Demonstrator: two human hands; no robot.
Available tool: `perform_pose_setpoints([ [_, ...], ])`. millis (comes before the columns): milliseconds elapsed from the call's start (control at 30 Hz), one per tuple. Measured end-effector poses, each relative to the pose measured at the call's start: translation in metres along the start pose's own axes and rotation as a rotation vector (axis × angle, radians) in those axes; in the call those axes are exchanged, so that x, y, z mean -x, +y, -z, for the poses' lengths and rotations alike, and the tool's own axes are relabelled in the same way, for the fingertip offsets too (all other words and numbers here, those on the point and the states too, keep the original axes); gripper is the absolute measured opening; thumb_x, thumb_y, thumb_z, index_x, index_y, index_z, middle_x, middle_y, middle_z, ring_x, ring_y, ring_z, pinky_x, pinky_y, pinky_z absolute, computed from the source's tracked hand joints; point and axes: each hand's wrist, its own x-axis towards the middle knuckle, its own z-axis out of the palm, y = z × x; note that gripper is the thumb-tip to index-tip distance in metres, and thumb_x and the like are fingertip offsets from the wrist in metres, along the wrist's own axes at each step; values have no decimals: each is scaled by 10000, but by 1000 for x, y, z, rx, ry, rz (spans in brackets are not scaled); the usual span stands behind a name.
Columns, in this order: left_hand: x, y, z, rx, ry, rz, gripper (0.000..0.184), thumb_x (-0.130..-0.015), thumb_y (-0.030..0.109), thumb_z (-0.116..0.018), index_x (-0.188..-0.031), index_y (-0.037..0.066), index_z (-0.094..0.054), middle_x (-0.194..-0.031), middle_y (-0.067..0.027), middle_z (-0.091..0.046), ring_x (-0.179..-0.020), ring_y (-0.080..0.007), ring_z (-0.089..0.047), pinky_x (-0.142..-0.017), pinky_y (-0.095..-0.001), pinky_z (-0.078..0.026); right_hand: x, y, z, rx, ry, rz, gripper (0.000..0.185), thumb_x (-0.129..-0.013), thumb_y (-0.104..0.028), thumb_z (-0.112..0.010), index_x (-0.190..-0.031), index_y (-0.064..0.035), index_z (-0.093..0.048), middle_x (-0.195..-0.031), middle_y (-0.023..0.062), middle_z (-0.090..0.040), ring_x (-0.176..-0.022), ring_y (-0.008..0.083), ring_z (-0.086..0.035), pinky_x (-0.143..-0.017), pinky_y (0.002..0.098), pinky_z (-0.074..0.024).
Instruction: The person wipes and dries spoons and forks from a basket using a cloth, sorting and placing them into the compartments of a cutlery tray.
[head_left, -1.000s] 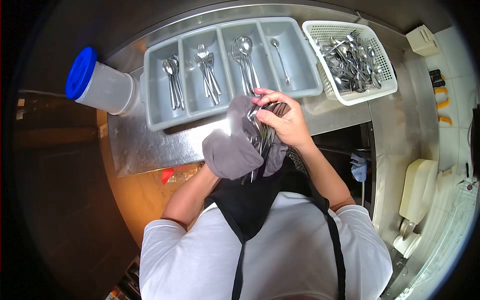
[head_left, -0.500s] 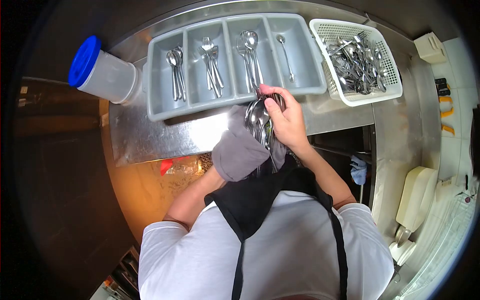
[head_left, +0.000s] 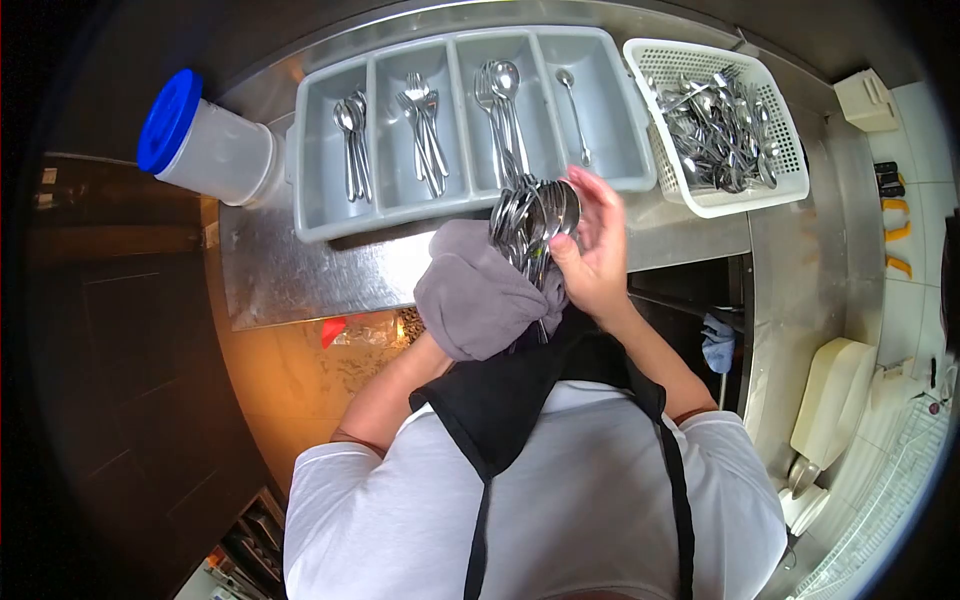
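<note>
A bundle of spoons and forks (head_left: 530,218) stands heads up in front of my chest. The grey cloth (head_left: 472,290) wraps its lower part and covers my left hand, which grips the bundle through the fabric; those fingers are hidden. Just right of the spoon heads is my right hand (head_left: 598,245), fingers stretched and apart, thumb close to a spoon; whether it touches I cannot tell. Beyond the bundle lies a grey cutlery tray (head_left: 330,222). Its compartments hold spoons (head_left: 352,140), forks (head_left: 424,130), a mix of forks and spoons (head_left: 500,110), and one small long-handled spoon (head_left: 574,112).
A white perforated basket (head_left: 735,206) heaped with mixed cutlery stands right of the tray. To the left, a clear tub with a blue lid (head_left: 170,120) lies tilted. The steel counter (head_left: 290,285) ends just before my body. A blue cloth (head_left: 717,343) hangs lower right.
My right hand has opened and drawn back to the right from the tops of the cutlery. The spoon and fork heads now show more fully, and the cloth has shifted slightly left.
</note>
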Motion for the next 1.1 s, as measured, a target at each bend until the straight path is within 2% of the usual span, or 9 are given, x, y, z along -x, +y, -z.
perform_pose_setpoints([
  [100, 0, -1, 7, 104, -136, 113, 271, -758, 192, -672, -978, 44, -619, -851, -119, -614, -769, -281, -591, -661, -356, -466, 6, -24, 16, 590, -241, 75, 600, -757, -247, -785, -1243, -55, -488, -1355, 225, -363, -1207, 327, -453, -975, 395, -402],
  [133, 2, -18, 10, 106, -249, 64, 301, -806, 141, -644, -1080, 31, -581, -976, -83, -605, -864, -207, -576, -754, -318, -468, 7, -26, 12, 633, -272, 39, 488, -743, -155, -765, -1156, -54, -526, -1224, 200, -479, -1116, 321, -524, -909, 375, -442],
  [200, 2, -22, 9, 36, -285, -24, 300, -805, 146, -647, -1075, 34, -580, -984, -70, -613, -860, -191, -579, -756, -312, -470, 13, -19, 11, 603, -275, -28, 476, -743, -112, -745, -1149, -14, -518, -1108, 164, -551, -1000, 262, -577, -829, 341, -481],
  [267, -10, 11, 11, -104, -116, -99, 253, -706, 259, -710, -863, 68, -655, -750, -116, -646, -661, -308, -616, -574, -376, -470, 13, -15, 7, 592, -241, 21, 438, -743, -50, -700, -1146, 9, -538, -1005, 134, -620, -863, 241, -638, -776, 316, -508],
  [367, -12, 10, 9, -27, -82, -133, 258, -707, 257, -714, -868, 65, -652, -749, -118, -643, -666, -302, -618, -574, -373, -468, 16, -22, -2, 678, -217, -20, 357, -749, -22, -687, -1093, 9, -599, -1081, 165, -614, -897, 275, -642, -777, 333, -517],
  [567, -5, -16, 7, 25, -30, -116, 254, -718, 258, -708, -840, 52, -621, -696, -127, -600, -629, -335, -588, -554, -387, -454, -2, -28, -11, 792, -186, 207, 219, -767, 23, -669, -986, 16, -655, -1183, 284, -560, -929, 314, -647, -778, 327, -524],
  [667, -4, -14, 16, -122, -80, -67, 274, -723, 268, -710, -850, 48, -607, -707, -119, -585, -640, -325, -577, -563, -379, -451, -4, -23, -14, 888, -180, 131, 136, -794, -34, -653, -922, 3, -630, -1367, 317, -387, -996, 377, -628, -802, 381, -509],
  [900, 4, -46, 24, -41, -150, -60, 272, -726, 265, -720, -870, 59, -617, -766, -97, -598, -707, -276, -586, -611, -349, -459, 0, -13, -17, 751, -107, 89, 91, -815, -56, -662, -868, -1, -613, -1313, 296, -464, -1096, 396, -575, -869, 409, -469],
  [1100, 5, -64, 31, 47, -189, -91, 262, -726, 257, -725, -877, 68, -626, -796, -84, -604, -748, -254, -593, -641, -337, -465, 5, -38, -35, 871, -124, 133, 219, -756, -88, -719, -956, -31, -652, -1329, 303, -448, -1072, 412, -566, -889, 420, -462],
])
